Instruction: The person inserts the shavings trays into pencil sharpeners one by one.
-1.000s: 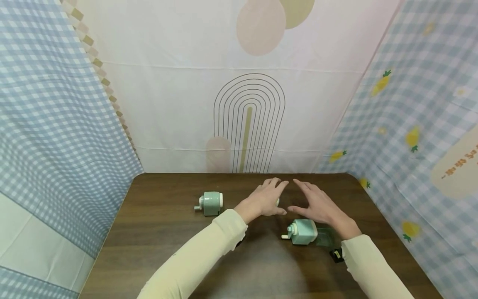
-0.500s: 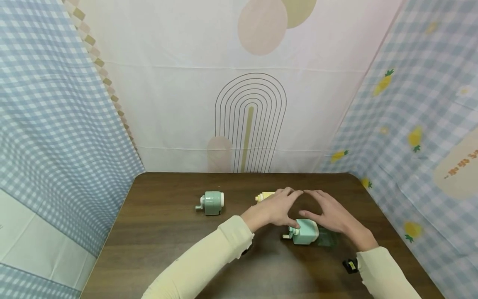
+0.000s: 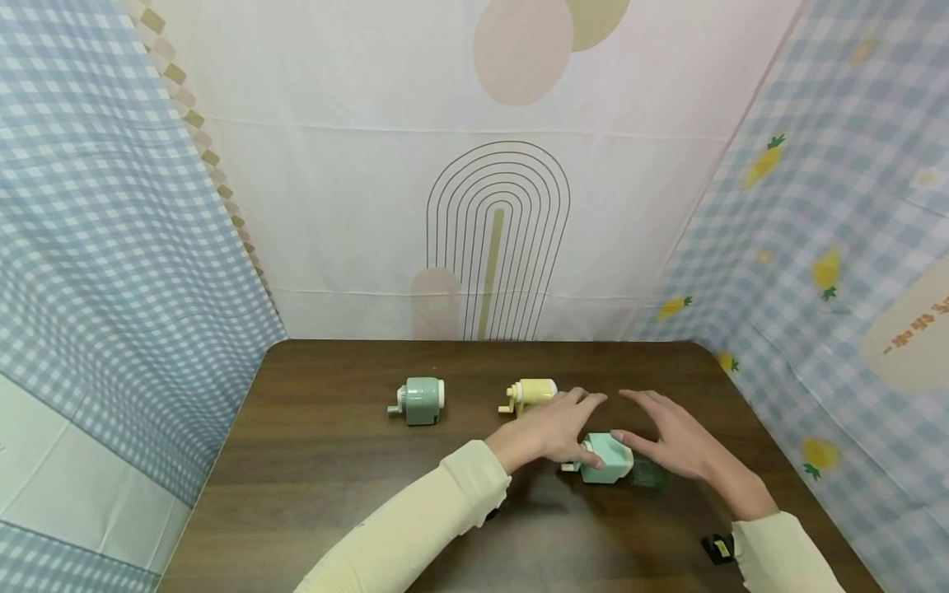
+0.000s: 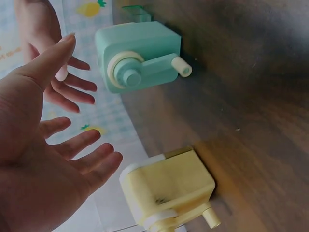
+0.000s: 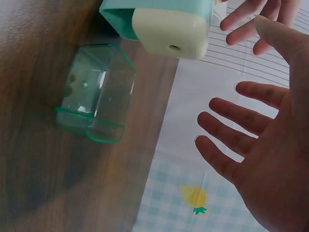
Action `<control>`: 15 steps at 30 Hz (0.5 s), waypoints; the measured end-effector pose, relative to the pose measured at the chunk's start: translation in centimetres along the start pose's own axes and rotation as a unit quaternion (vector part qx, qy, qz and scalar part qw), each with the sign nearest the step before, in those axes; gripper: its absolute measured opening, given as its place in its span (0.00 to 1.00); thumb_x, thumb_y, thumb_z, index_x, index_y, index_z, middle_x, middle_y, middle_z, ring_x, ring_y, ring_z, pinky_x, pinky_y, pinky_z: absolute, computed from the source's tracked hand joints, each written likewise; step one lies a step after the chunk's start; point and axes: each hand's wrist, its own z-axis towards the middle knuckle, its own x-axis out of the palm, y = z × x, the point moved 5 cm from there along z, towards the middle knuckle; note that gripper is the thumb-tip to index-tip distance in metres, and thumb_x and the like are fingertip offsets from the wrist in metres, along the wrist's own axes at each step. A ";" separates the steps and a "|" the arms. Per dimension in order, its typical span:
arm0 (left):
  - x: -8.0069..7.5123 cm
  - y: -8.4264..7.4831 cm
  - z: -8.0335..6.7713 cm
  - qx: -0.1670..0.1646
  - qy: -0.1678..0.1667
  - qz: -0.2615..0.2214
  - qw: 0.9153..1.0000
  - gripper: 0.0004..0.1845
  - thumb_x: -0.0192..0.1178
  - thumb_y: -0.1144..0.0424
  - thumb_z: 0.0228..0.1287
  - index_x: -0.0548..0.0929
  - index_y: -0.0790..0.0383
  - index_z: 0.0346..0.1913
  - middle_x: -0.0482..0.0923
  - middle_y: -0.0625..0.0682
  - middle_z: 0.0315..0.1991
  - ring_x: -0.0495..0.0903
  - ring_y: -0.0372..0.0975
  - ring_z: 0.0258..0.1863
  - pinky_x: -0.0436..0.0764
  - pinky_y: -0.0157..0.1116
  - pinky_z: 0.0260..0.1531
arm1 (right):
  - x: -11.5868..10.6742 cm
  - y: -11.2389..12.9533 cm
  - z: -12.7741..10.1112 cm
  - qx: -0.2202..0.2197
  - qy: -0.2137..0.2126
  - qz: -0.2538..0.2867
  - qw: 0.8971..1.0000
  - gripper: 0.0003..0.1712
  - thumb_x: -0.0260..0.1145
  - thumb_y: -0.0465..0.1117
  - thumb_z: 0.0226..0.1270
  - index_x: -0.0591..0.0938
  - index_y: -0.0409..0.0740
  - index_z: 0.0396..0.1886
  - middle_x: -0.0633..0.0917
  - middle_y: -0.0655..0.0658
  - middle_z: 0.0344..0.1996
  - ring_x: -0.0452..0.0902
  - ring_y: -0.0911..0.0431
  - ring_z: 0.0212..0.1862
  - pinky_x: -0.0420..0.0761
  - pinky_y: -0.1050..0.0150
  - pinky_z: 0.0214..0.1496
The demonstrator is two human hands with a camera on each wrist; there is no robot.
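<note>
Left fingers (image 4: 82, 143), right fingers (image 5: 241, 116) loosely spread

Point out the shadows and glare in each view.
Head view: a soft shadow on the table below the left hand; left wrist view: pale sheen on the wood at upper right; right wrist view: bright glints in the clear green container, dark shadow at lower left.

sleeves (image 3: 415, 527) — pale cream, long | right cuff (image 3: 767, 539) — black device (image 3: 710, 545), yellow mark (image 3: 722, 548)
</note>
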 end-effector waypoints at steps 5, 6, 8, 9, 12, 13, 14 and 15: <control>0.8 -0.3 0.0 0.004 -0.002 -0.009 1.000 0.55 0.69 0.30 0.63 0.56 0.46 0.85 0.64 0.46 0.78 0.69 0.40 0.74 0.77 0.36 0.66 | 0.1 -0.2 -0.7 0.004 0.002 0.004 1.000 0.44 0.66 0.64 0.76 0.70 0.39 0.78 0.75 0.31 0.71 0.72 0.29 0.69 0.75 0.26 0.60; 1.0 -0.4 0.0 0.004 -0.003 -0.013 1.000 0.55 0.69 0.30 0.63 0.56 0.46 0.85 0.64 0.46 0.78 0.69 0.40 0.73 0.77 0.36 0.65 | 0.2 -0.2 -0.8 0.005 0.005 0.006 1.000 0.44 0.66 0.64 0.76 0.71 0.40 0.78 0.75 0.31 0.71 0.73 0.29 0.68 0.75 0.26 0.60; 1.3 -0.7 0.0 0.007 -0.005 -0.022 1.000 0.54 0.69 0.31 0.63 0.57 0.46 0.85 0.65 0.46 0.77 0.70 0.40 0.73 0.77 0.36 0.64 | 0.2 -0.2 -1.1 0.008 0.009 0.010 1.000 0.44 0.66 0.64 0.76 0.71 0.40 0.78 0.75 0.31 0.70 0.72 0.28 0.68 0.75 0.26 0.60; 1.5 -0.8 -0.1 0.006 -0.005 -0.026 1.000 0.54 0.70 0.32 0.63 0.57 0.46 0.85 0.65 0.46 0.77 0.70 0.40 0.72 0.78 0.36 0.64 | 0.2 -0.3 -1.2 0.008 0.010 0.012 1.000 0.44 0.66 0.64 0.76 0.71 0.40 0.78 0.75 0.31 0.70 0.72 0.28 0.68 0.75 0.26 0.60; 1.8 -1.1 0.0 0.003 -0.005 -0.033 0.999 0.53 0.70 0.32 0.63 0.58 0.45 0.85 0.66 0.45 0.76 0.70 0.39 0.72 0.79 0.35 0.62 | 0.2 -0.4 -1.6 0.007 0.011 0.015 1.000 0.43 0.66 0.63 0.76 0.72 0.40 0.77 0.76 0.31 0.70 0.72 0.28 0.68 0.75 0.26 0.60; 1.8 -1.2 0.0 0.001 -0.005 -0.034 0.999 0.53 0.70 0.32 0.63 0.58 0.45 0.84 0.65 0.45 0.76 0.71 0.39 0.71 0.79 0.35 0.61 | 0.1 -0.4 -1.6 0.006 0.010 0.014 1.000 0.42 0.66 0.63 0.76 0.72 0.40 0.77 0.76 0.31 0.70 0.72 0.28 0.68 0.75 0.26 0.60; 1.9 -1.3 0.1 -0.001 -0.005 -0.033 0.999 0.53 0.70 0.32 0.63 0.58 0.44 0.84 0.66 0.44 0.76 0.71 0.39 0.71 0.79 0.34 0.61 | 0.1 -0.5 -1.7 0.005 0.009 0.014 1.000 0.42 0.67 0.63 0.76 0.72 0.40 0.77 0.76 0.31 0.70 0.73 0.29 0.68 0.75 0.26 0.60; 1.9 -1.4 0.2 -0.002 -0.005 -0.032 0.999 0.53 0.70 0.32 0.63 0.58 0.44 0.84 0.66 0.45 0.76 0.72 0.39 0.70 0.79 0.34 0.60 | 0.1 -0.5 -1.8 0.005 0.008 0.014 1.000 0.43 0.67 0.63 0.75 0.72 0.41 0.77 0.76 0.31 0.70 0.73 0.29 0.68 0.75 0.26 0.60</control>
